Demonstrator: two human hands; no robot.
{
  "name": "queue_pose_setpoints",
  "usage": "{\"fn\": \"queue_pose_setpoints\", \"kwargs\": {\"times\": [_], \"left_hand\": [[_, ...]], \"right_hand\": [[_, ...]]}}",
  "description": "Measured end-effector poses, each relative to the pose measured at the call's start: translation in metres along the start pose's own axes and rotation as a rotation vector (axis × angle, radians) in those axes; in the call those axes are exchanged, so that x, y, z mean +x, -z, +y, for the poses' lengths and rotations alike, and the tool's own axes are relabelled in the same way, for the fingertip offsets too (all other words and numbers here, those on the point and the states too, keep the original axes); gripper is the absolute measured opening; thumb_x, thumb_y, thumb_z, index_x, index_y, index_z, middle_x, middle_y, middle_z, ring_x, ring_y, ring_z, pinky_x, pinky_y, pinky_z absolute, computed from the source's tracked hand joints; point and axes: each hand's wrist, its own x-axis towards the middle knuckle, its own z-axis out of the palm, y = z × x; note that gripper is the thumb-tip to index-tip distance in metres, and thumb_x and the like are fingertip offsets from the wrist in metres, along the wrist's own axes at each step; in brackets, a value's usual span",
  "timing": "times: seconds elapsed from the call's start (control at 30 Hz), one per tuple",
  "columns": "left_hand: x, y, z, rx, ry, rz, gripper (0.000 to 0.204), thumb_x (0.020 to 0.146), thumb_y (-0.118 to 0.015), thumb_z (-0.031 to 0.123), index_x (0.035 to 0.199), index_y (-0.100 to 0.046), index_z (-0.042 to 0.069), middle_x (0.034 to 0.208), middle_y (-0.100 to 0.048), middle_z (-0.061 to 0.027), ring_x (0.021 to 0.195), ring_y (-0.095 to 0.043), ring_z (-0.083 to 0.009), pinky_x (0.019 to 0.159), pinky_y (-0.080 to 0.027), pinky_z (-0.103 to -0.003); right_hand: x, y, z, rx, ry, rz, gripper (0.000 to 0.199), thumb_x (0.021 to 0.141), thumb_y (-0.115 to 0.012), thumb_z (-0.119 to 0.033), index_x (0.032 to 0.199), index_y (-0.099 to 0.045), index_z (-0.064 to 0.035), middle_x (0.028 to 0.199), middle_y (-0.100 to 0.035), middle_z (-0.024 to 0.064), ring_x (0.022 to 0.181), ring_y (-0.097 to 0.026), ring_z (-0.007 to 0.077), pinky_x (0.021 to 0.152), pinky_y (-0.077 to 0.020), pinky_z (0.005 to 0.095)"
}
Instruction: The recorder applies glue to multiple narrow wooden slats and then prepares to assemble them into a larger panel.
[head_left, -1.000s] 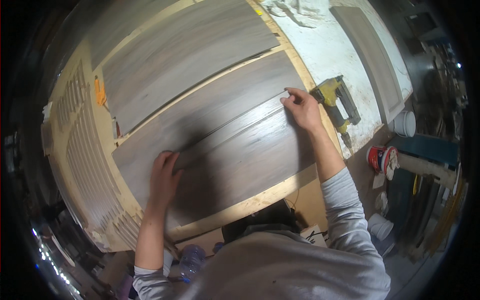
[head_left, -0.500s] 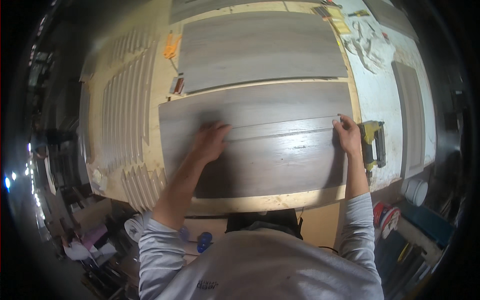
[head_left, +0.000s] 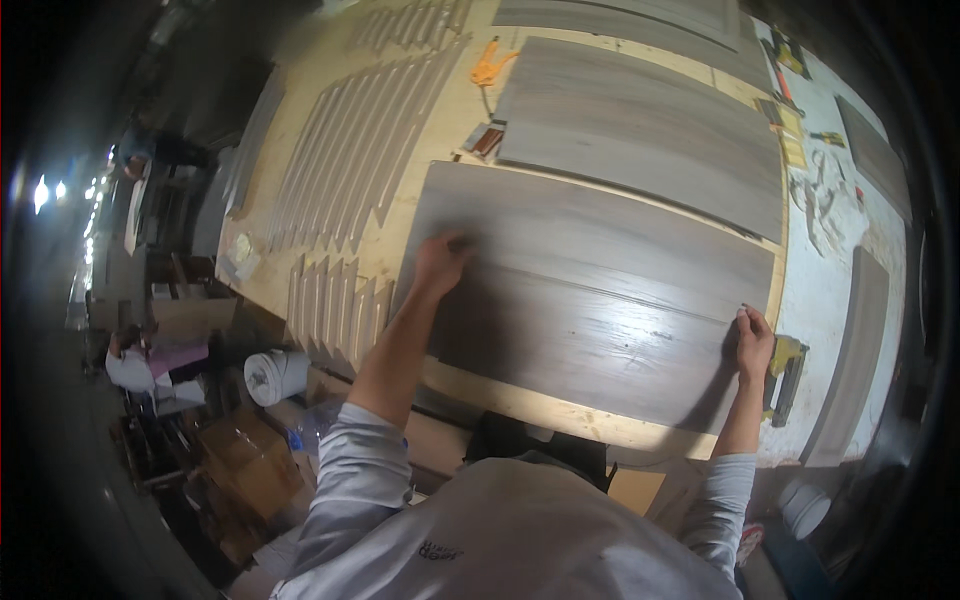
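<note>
A grey-brown wood-grain panel (head_left: 600, 390) lies on the workbench in front of me. Across it runs a thin strip of moulding (head_left: 620, 292) in a similar colour, sloping down toward the right. My right hand (head_left: 755, 345) pinches the strip's right end near the panel's right edge. At the other end, my left hand (head_left: 442, 265) is closed with thumb and fingers together; its fingertips are dark and slightly blurred. Just beyond my right hand, a yellow-green and black nail gun (head_left: 787, 378) rests on the bench.
Rows of moulding strips (head_left: 355, 150) lie at the left, with shorter angled ones (head_left: 335, 305) nearer. A second panel (head_left: 640, 130) lies behind. An orange-handled tool (head_left: 492, 65), white crumpled material (head_left: 825, 205) and a narrow panel (head_left: 850, 360) are around. A white bucket (head_left: 277, 377) stands below left.
The view has turned, so the bench now appears tilted and shifted to the right. Both hands remain near the strip's two ends.
</note>
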Motion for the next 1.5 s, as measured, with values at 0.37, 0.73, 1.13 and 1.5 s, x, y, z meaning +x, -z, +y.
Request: {"fn": "queue_pose_setpoints", "kwargs": {"times": [0.37, 0.73, 1.13, 1.5], "left_hand": [[0.012, 0.012, 0.006, -0.237, -0.044, -0.181, 0.04, 0.08, -0.081, 0.024, 0.11, -0.07, 0.0, 0.094, -0.074, -0.0161, 0.083, -0.071, -0.0269, 0.078, -0.056, -0.037], [-0.229, 0.04, -0.066, -0.164, -0.061, 0.39, 0.036, 0.083, -0.076, 0.018, 0.109, -0.06, 0.0, 0.112, -0.062, -0.0194, 0.107, -0.058, -0.0383, 0.091, -0.048, -0.043], [-0.265, 0.059, -0.157, -0.374, 0.389, 0.418, 0.043, 0.082, -0.08, 0.017, 0.117, -0.059, 0.001, 0.094, -0.069, -0.0166, 0.08, -0.068, -0.0349, 0.075, -0.053, -0.042], [-0.278, 0.12, -0.1, -1.072, 0.401, -0.453, 0.026, 0.1, -0.063, 0.017, 0.117, -0.062, -0.003, 0.097, -0.069, -0.0068, 0.08, -0.064, -0.0112, 0.071, -0.052, -0.025]], "right_hand": [[0.01, 0.0, 0.024, -0.004, 0.057, -0.014, 0.036, 0.098, -0.065, -0.023, 0.12, -0.066, 0.0059, 0.108, -0.07, 0.0093, 0.104, -0.062, 0.0155, 0.095, -0.0446, 0.0269], [-0.129, -0.066, -0.011, -0.087, 0.332, 0.264, 0.06, 0.099, -0.061, -0.031, 0.151, -0.041, -0.0059, 0.135, -0.057, 0.0206, 0.116, -0.058, 0.0276, 0.096, -0.0472, 0.0384], [-0.305, -0.26, -0.136, -0.014, 0.614, -0.318, 0.055, 0.086, -0.069, -0.009, 0.138, -0.053, -0.0022, 0.122, -0.06, 0.0161, 0.113, -0.057, 0.0289, 0.102, -0.0435, 0.0404], [-0.331, -0.248, -0.21, -0.428, 1.279, -0.421, 0.062, 0.077, -0.076, -0.014, 0.136, -0.058, -0.0234, 0.14, -0.053, 0.007, 0.133, -0.046, 0.0321, 0.106, -0.0389, 0.0553]]}}
